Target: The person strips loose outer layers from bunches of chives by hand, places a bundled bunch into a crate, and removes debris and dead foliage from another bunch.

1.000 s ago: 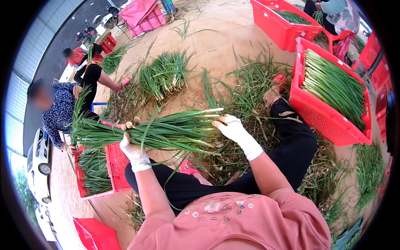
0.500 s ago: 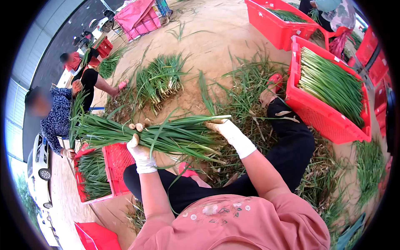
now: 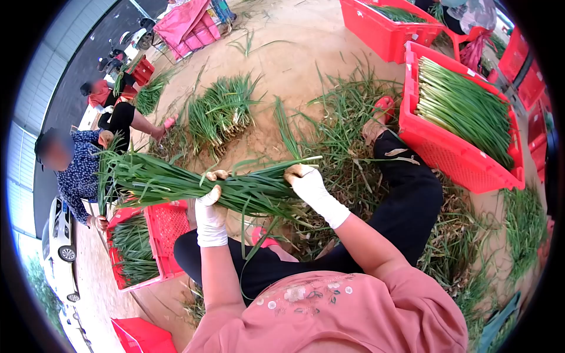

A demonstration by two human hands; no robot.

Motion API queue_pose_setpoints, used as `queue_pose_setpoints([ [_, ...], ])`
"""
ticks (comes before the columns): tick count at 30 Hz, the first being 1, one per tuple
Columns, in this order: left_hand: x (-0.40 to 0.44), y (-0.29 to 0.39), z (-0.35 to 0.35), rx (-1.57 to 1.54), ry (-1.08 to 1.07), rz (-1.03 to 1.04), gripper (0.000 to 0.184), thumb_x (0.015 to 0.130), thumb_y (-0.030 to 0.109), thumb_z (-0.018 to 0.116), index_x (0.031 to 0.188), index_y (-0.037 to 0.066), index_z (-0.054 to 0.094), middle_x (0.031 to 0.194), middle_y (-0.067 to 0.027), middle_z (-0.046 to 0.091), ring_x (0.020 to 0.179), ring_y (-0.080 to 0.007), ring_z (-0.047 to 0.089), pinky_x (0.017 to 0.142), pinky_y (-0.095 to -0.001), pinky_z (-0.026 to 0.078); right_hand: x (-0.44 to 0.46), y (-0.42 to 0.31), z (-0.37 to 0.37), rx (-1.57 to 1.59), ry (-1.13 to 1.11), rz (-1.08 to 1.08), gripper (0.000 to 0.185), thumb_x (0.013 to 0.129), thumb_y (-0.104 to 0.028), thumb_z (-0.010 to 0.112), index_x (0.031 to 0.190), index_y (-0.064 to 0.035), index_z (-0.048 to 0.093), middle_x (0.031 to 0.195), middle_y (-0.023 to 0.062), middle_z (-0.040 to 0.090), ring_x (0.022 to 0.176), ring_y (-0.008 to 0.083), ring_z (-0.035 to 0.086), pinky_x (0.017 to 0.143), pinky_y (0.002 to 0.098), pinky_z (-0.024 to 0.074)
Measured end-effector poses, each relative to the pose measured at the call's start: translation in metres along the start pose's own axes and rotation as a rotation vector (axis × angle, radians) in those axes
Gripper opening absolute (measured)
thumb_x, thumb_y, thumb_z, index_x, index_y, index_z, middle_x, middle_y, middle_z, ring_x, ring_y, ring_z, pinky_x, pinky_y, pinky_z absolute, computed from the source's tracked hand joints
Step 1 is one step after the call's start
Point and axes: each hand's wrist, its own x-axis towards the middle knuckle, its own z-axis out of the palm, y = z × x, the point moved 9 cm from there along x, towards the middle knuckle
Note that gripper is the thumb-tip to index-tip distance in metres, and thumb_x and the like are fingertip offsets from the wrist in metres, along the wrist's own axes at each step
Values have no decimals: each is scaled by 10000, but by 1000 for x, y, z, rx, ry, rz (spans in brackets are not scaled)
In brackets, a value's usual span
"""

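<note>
A bunch of garlic chives (image 3: 165, 179) lies across both my hands above my lap, its long flat green leaves pointing left and its paler stem ends to the right. My left hand (image 3: 210, 213), in a white glove with dirty fingertips, wraps around the middle of the bunch from below. Near the stem end, my gloved right hand (image 3: 306, 181) has its fingers closed on the stalks; the fingertips are partly hidden. A few loose leaves hang below the bunch.
A red crate (image 3: 453, 156) of neatly laid chives stands at right, with another red crate (image 3: 168, 235) at lower left. Untrimmed chives (image 3: 220, 109) lie on the ground ahead. Cut leaves surround my legs. A co-worker in a blue patterned top (image 3: 85, 162) sits at left.
My hands and the bunch have shifted slightly, with the right hand now a little farther left and curled more over the stalks. The view has tilted a little.
</note>
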Motion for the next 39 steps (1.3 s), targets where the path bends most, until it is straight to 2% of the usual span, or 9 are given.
queue_pose_setpoints([
  [3, 1, -7, 7, 101, -11, 52, 286, 668, 59, 714, 895, 71, 539, 877, -73, 563, 962, -248, 515, 965, -437, 354, -9, -43, 4, 122, -112, 16, 127, 779, -102, 614, 841, 5, 641, 763, 94, 640, 731, 207, 612, 684, 272, 469],
  [7, -4, -8, -2, 63, -3, 16, 279, 674, 44, 703, 897, 75, 537, 893, -83, 561, 982, -266, 513, 949, -448, 364, 4, -26, -7, 1162, -187, 402, 96, 810, -88, 614, 882, -24, 610, 785, 27, 622, 663, 150, 587, 631, 257, 474],
  [13, -9, 8, -58, -18, 95, 94, 278, 698, 59, 694, 921, 82, 530, 937, -87, 546, 943, -254, 520, 907, -431, 397, 42, -15, -139, 1668, 81, 68, 144, 843, -191, 590, 793, -58, 568, 767, 57, 603, 776, 196, 585, 714, 326, 486],
  [15, -11, 21, -72, -64, 94, 118, 271, 711, 57, 685, 928, 88, 527, 959, -87, 532, 925, -244, 521, 872, -426, 423, 45, 5, -167, 1578, 28, -21, 205, 860, -265, 561, 766, -83, 551, 780, 58, 602, 809, 190, 579, 751, 350, 467],
  [17, -11, 32, -86, -138, 128, 159, 269, 717, 72, 688, 931, 92, 527, 961, -78, 526, 930, -243, 518, 871, -434, 424, 28, 49, -169, 746, 249, 357, 268, 829, -329, 619, 869, -65, 595, 821, 40, 615, 833, 143, 559, 776, 298, 431],
  [19, -9, 45, -85, -145, 110, 225, 271, 725, 117, 698, 937, 101, 530, 965, -64, 519, 953, -256, 510, 876, -459, 420, 27, 59, -146, -14, 62, 379, 359, 790, -310, 662, 999, -23, 607, 903, 40, 627, 865, 126, 547, 763, 264, 418],
  [28, -2, 66, -73, -193, 33, 292, 260, 735, 162, 696, 930, 103, 536, 938, -46, 543, 974, -282, 505, 954, -467, 357, 16, 25, -30, 666, -355, 458, 415, 805, -240, 656, 1133, -2, 569, 1063, 78, 614, 953, 136, 559, 799, 279, 442],
  [36, -1, 64, -64, -180, -26, 277, 280, 722, 174, 705, 917, 107, 515, 889, -35, 522, 992, -277, 482, 938, -450, 358, 18, 62, -63, 661, 42, 502, 269, 858, -286, 592, 929, -27, 582, 827, 38, 620, 706, 122, 585, 704, 278, 476],
  [39, 1, 67, -73, -204, -1, 317, 296, 708, 184, 718, 896, 118, 499, 854, -27, 508, 980, -267, 472, 937, -443, 344, 29, 57, -69, 428, -80, 427, 302, 862, -292, 591, 971, -11, 605, 870, 38, 628, 739, 101, 569, 739, 251, 451],
])
